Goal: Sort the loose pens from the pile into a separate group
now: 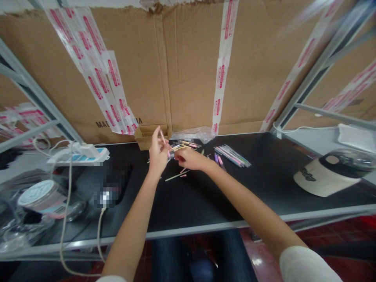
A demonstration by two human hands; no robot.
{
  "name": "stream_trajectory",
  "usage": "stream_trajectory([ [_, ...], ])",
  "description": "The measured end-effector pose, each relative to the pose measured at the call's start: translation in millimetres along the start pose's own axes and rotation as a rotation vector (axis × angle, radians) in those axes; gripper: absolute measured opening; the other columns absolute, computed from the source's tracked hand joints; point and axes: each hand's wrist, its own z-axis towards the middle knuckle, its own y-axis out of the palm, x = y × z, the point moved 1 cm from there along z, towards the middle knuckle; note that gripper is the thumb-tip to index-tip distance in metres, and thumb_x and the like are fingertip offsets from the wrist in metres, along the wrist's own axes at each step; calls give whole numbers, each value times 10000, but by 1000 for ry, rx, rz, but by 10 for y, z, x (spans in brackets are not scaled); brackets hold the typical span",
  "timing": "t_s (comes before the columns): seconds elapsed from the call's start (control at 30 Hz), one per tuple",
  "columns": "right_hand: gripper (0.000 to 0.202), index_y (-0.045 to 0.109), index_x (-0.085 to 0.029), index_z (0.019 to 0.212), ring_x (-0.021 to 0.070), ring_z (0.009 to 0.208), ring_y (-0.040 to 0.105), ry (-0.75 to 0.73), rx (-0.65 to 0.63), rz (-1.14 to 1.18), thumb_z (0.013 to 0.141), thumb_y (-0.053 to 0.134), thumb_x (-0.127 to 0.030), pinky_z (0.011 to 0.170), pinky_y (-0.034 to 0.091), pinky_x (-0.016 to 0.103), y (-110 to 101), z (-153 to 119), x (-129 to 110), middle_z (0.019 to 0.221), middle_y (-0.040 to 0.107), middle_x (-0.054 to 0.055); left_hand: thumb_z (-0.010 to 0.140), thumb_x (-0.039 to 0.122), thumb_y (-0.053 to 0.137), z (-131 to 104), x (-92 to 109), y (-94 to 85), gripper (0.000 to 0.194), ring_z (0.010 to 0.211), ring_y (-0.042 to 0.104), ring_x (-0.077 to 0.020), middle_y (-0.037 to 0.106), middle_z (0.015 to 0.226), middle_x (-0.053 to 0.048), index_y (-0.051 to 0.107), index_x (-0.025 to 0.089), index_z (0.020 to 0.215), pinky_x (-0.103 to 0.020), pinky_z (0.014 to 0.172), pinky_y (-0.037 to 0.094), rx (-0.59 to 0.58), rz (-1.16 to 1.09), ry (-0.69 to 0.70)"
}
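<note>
Pen (162, 136) (pink) in left hand (158, 154)

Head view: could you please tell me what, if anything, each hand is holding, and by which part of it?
The left hand holds a pink pen roughly by its middle; whether the right hand holds anything cannot be told.

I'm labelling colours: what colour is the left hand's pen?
Pink: the pen in the left hand, best seen in the head view.

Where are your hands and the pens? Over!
Left hand: holding pink pen. Right hand: at loose pens, partly hiding them, grip unclear. Pen group: lying farther right. Over.
</note>
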Motion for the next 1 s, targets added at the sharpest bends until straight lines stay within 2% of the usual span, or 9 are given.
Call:
stream_trajectory([
  [0.07, 185, 616, -108, 829, 130, 643, 506, -70, -35, 66, 679, 513, -70, 630, 389, 227, 100, 21, -199, 746, 619, 55, 770, 87, 514, -2, 26, -5, 628, 594, 566, -75, 547, 815, 14, 362, 295, 1343, -192, 561, 506, 21, 9, 13],
  [0.2, 160, 621, -95, 804, 145, 709, 547, -135, -8, 83, 702, 503, -58, 686, 430, 243, 272, 48, -460, 821, 634, 92, 772, 72, 479, -5, 93, -10, 602, 597, 570, -80, 546, 778, 22, 387, 276, 1331, -205, 589, 508, 48, 35, 24],
  [0.3, 179, 635, -73, 829, 173, 755, 589, -100, -3, 29, 741, 480, -55, 717, 456, 262, 384, 81, -559, 872, 655, 135, 775, 71, 468, -6, 122, -15, 589, 594, 570, -82, 541, 776, 22, 397, 271, 1325, -202, 577, 502, 62, 40, 6],
  [0.47, 293, 619, -29, 1013, 224, 887, 613, -29, -51, -104, 776, 448, -7, 773, 486, 305, 510, 129, -729, 983, 651, 184, 762, 86, 512, 8, 89, -74, 591, 677, 552, -101, 555, 804, 9, 419, 275, 1314, -204, 627, 501, 154, 75, 23],
  [0.57, 308, 618, -39, 1048, 237, 950, 603, -36, -112, -174, 809, 429, 0, 803, 492, 320, 547, 146, -849, 1035, 640, 177, 748, 77, 521, 40, 46, -142, 610, 705, 544, -107, 562, 813, 1, 418, 278, 1314, -193, 623, 490, 251, 25, 9],
  [0.67, 290, 633, -56, 1019, 251, 913, 615, -14, -159, -239, 838, 411, -12, 753, 510, 335, 568, 163, -947, 1003, 649, 163, 721, 54, 515, 72, 35, -181, 629, 674, 537, -95, 550, 792, 7, 426, 268, 1305, -173, 587, 473, 297, -72, -61],
  [0.8, 266, 630, -41, 996, 263, 887, 621, 29, -173, -270, 859, 403, -28, 716, 521, 348, 547, 181, -1020, 955, 658, 166, 701, 54, 527, 83, 76, -167, 609, 605, 531, -79, 545, 751, 18, 460, 246, 1275, -169, 564, 464, 284, -173, -129],
  [1.0, 302, 611, -61, 1079, 235, 980, 595, 72, -182, -197, 869, 397, -29, 796, 507, 312, 487, 154, -985, 1070, 632, 165, 707, 66, 537, 75, 100, -145, 590, 554, 522, -68, 556, 731, 24, 468, 242, 1266, -173, 551, 456, 271, -191, -137],
])
